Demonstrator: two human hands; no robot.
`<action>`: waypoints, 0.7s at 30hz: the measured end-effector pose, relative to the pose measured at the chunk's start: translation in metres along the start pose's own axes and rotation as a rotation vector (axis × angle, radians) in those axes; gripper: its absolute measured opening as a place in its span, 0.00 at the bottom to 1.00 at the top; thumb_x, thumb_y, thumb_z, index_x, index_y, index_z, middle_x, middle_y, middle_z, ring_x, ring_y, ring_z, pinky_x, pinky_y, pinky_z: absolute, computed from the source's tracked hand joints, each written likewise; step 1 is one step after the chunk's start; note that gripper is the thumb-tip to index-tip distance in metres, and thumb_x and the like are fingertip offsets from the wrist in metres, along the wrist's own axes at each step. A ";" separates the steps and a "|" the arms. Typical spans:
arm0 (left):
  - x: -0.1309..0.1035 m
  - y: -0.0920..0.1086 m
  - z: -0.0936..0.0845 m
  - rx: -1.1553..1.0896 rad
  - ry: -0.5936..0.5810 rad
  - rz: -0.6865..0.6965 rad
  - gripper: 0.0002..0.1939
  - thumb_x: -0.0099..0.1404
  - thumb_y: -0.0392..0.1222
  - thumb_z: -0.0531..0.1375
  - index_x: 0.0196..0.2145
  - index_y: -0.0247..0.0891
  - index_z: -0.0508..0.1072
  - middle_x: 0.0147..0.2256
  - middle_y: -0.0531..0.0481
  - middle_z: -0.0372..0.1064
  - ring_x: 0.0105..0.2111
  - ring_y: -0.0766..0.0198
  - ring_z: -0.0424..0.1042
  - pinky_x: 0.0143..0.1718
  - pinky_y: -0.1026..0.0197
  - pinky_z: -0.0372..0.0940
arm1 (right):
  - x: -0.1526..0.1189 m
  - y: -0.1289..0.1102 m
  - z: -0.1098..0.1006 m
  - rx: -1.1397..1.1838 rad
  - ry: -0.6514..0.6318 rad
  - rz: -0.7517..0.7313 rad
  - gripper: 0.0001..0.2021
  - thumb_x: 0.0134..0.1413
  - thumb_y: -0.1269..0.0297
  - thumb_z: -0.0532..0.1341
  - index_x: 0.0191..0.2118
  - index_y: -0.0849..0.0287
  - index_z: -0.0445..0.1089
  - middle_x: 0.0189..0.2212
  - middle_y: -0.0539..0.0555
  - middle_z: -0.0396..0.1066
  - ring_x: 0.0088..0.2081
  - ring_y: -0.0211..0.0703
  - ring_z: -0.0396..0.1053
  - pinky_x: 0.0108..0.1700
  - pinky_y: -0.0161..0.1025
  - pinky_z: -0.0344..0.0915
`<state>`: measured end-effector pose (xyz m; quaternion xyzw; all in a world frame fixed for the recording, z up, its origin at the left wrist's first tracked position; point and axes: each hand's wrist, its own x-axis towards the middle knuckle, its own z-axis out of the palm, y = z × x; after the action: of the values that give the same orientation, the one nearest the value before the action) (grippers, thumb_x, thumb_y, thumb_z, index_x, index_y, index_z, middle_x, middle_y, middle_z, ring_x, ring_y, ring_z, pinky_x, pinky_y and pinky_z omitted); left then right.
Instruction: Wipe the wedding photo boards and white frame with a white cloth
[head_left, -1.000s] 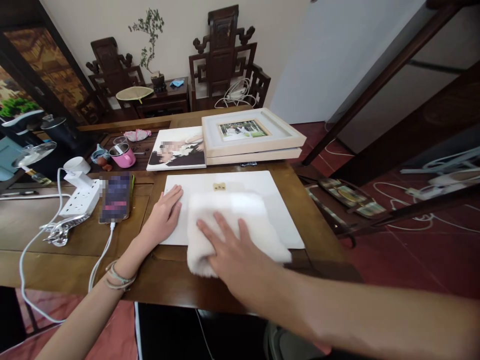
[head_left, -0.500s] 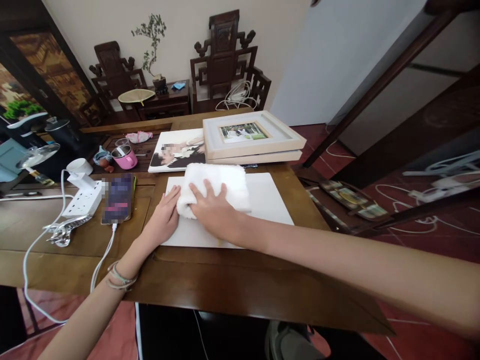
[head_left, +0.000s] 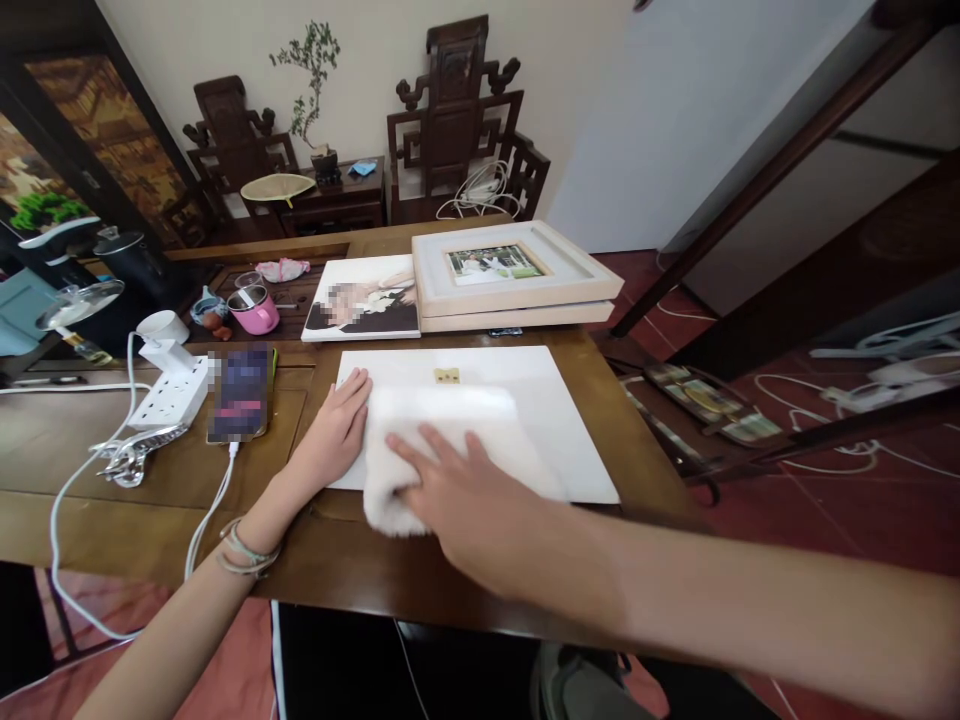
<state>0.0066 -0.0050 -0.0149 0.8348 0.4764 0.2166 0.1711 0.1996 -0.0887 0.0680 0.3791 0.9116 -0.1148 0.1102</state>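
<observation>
A white board (head_left: 555,420) lies flat on the wooden table (head_left: 337,560), with a small yellowish hanger plate (head_left: 448,376) near its far edge. My left hand (head_left: 336,430) rests on the board's left edge, fingers extended, holding nothing. Under my right hand (head_left: 472,510) is a folded white fluffy cloth (head_left: 465,405), pressed on the board's near part and reaching over its near edge. The fingers of that hand are spread on top, while the thumb is tucked at the cloth's left fold.
Behind the board lie a portrait panel (head_left: 367,300) and stacked light wood frames (head_left: 517,290). To the left are a phone (head_left: 241,395) on a cable, a white power strip (head_left: 172,395), a pink cup (head_left: 255,312) and a glass lid (head_left: 81,303).
My right hand has drawn the cloth toward the near edge of the board, uncovering the hanger plate. My left hand stays on the left edge.
</observation>
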 end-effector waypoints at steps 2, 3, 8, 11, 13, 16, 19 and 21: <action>0.000 0.000 0.000 -0.046 0.028 -0.014 0.24 0.70 0.42 0.44 0.60 0.35 0.61 0.63 0.39 0.54 0.65 0.54 0.49 0.64 0.41 0.44 | 0.020 0.015 -0.009 -0.025 0.006 0.099 0.28 0.47 0.81 0.57 0.56 0.61 0.67 0.67 0.63 0.42 0.63 0.76 0.45 0.53 0.72 0.56; 0.000 0.001 -0.001 -0.081 0.052 -0.025 0.24 0.70 0.43 0.45 0.60 0.35 0.61 0.63 0.40 0.55 0.64 0.54 0.51 0.64 0.42 0.45 | 0.030 0.021 -0.012 -0.033 0.022 0.151 0.28 0.48 0.82 0.55 0.57 0.60 0.66 0.67 0.63 0.42 0.63 0.76 0.45 0.52 0.73 0.56; 0.000 0.006 -0.007 -0.336 0.236 -0.138 0.27 0.71 0.49 0.43 0.61 0.32 0.60 0.62 0.41 0.57 0.62 0.58 0.57 0.64 0.51 0.50 | 0.064 0.023 -0.008 -0.087 0.149 0.211 0.25 0.54 0.78 0.53 0.58 0.60 0.64 0.67 0.65 0.43 0.63 0.78 0.45 0.52 0.76 0.53; 0.000 0.012 -0.011 -0.360 0.291 -0.159 0.28 0.72 0.50 0.40 0.61 0.32 0.59 0.63 0.43 0.55 0.64 0.60 0.53 0.65 0.54 0.48 | 0.054 0.005 0.003 -0.127 0.154 0.053 0.21 0.56 0.75 0.54 0.54 0.59 0.69 0.67 0.65 0.43 0.63 0.78 0.44 0.53 0.77 0.51; -0.001 0.014 -0.012 -0.307 0.292 -0.151 0.28 0.72 0.51 0.40 0.62 0.34 0.59 0.63 0.44 0.55 0.64 0.60 0.53 0.65 0.53 0.47 | 0.035 -0.008 0.010 -0.126 0.166 -0.058 0.18 0.55 0.72 0.56 0.51 0.58 0.72 0.66 0.64 0.45 0.62 0.78 0.45 0.53 0.77 0.51; -0.002 0.014 -0.009 -0.218 0.224 -0.121 0.29 0.72 0.53 0.39 0.60 0.34 0.62 0.61 0.43 0.58 0.62 0.59 0.56 0.65 0.52 0.48 | 0.006 -0.017 0.012 -0.064 0.107 -0.142 0.17 0.48 0.69 0.63 0.47 0.56 0.74 0.66 0.62 0.47 0.62 0.79 0.46 0.53 0.76 0.51; -0.001 0.011 -0.004 -0.154 0.121 -0.077 0.29 0.72 0.52 0.38 0.58 0.35 0.65 0.59 0.43 0.61 0.62 0.57 0.57 0.65 0.48 0.46 | -0.009 -0.007 0.000 0.049 -0.068 -0.147 0.22 0.43 0.74 0.62 0.49 0.56 0.72 0.66 0.59 0.47 0.63 0.73 0.46 0.54 0.72 0.55; -0.001 0.009 -0.003 -0.124 0.082 -0.056 0.28 0.72 0.51 0.38 0.58 0.35 0.65 0.60 0.43 0.61 0.63 0.56 0.55 0.65 0.45 0.45 | -0.008 0.008 -0.010 0.121 -0.105 -0.091 0.24 0.45 0.79 0.56 0.50 0.57 0.70 0.67 0.56 0.46 0.64 0.67 0.47 0.55 0.66 0.57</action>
<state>0.0117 -0.0099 -0.0082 0.7995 0.4917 0.2748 0.2085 0.2095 -0.0857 0.0794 0.3365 0.9123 -0.1941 0.1294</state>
